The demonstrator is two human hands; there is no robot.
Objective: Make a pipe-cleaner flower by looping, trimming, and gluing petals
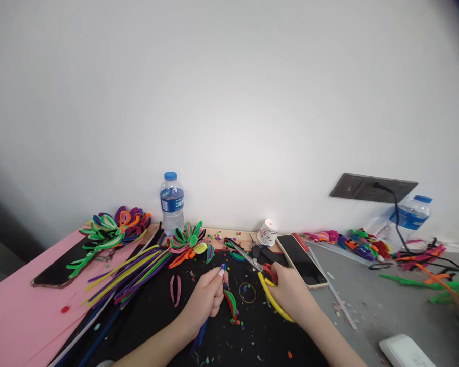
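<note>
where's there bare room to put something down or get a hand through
The pink surface below the left phone, left of the red bit. Also the grey table between white strip and green stems, with scraps near the strip. Crowded: the littered black mat between left hand and right hand, and along the wall from left flower to cup.

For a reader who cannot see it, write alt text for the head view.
A person's right hand holds scissors over a black surface while the left hand pinches something small and blue. Colorful fuzzy stems and a fuzzy flower lie nearby; a water bottle stands by the wall.
</note>
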